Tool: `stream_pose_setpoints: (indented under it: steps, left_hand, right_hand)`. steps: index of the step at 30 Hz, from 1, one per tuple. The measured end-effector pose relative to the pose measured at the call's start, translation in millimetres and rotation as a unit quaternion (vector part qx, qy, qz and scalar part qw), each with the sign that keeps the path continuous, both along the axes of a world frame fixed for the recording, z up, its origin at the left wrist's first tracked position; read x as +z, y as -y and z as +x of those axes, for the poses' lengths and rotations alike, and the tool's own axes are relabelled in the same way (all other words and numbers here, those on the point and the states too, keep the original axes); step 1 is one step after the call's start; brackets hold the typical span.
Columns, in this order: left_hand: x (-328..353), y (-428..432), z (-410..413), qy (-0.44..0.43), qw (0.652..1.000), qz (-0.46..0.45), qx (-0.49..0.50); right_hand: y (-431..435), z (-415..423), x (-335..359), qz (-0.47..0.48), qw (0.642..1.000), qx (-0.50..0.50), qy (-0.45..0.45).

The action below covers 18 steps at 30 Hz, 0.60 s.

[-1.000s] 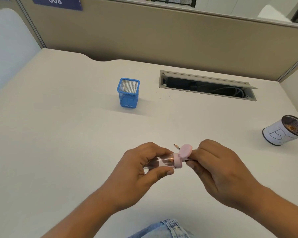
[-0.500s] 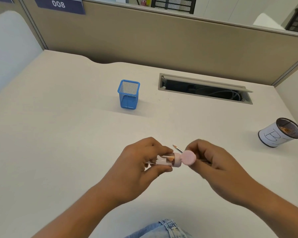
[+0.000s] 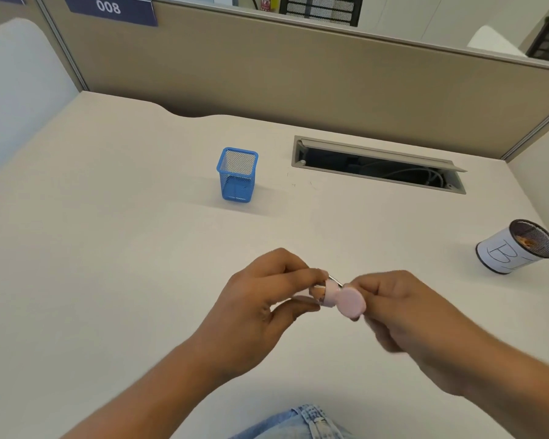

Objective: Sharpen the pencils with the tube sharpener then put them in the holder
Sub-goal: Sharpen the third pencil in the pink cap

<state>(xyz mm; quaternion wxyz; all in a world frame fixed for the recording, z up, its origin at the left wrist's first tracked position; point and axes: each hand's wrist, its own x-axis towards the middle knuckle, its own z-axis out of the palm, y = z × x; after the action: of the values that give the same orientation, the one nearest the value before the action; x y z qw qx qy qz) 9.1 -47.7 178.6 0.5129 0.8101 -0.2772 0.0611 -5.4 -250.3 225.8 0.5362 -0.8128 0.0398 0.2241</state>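
- Left hand (image 3: pixel 260 307): gripping the tube sharpener (image 3: pixel 328 296) sideways above the surface (image 3: pixel 140 248). The fingers are curling round the clear barrel, probably bracing it against twisting.
- Sharpener lid (image 3: pixel 351 303): a pink disc hanging open beside the pink collar, leaving the sharpening end exposed.
- Right hand (image 3: pixel 406 315): blurring, with fingers curling and apparently pinching the pencil (image 3: pixel 336 280). Only a thin tip is showing between the hands, just beside the collar.
- Blue mesh holder (image 3: pixel 237 174): standing upright, well beyond the hands, with its mouth facing up for receiving sharpened pencils.
- White-wrapped cup (image 3: pixel 517 248): marked "B" and sitting far to the right. It is holding something brownish, too small to identify.
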Motion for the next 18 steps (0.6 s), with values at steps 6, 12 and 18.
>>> stream_pose_setpoints:
  steps: [6, 12, 18]
  left_hand:
    - [0.2, -1.2, 0.7, -0.063, 0.998, -0.014, -0.003]
    - [-0.1, 2.8, -2.7, -0.136, 0.989, -0.040, 0.037]
    - [-2.9, 4.6, -0.8, -0.101, 0.993, -0.051, 0.032]
  right_hand:
    - [2.2, -0.5, 5.7, -0.097, 0.985, 0.100, 0.103]
    - [17.8, 8.7, -7.8, -0.315, 0.829, 0.167, 0.430]
    - [7.0, 5.0, -11.8, -0.244, 0.892, 0.126, 0.358]
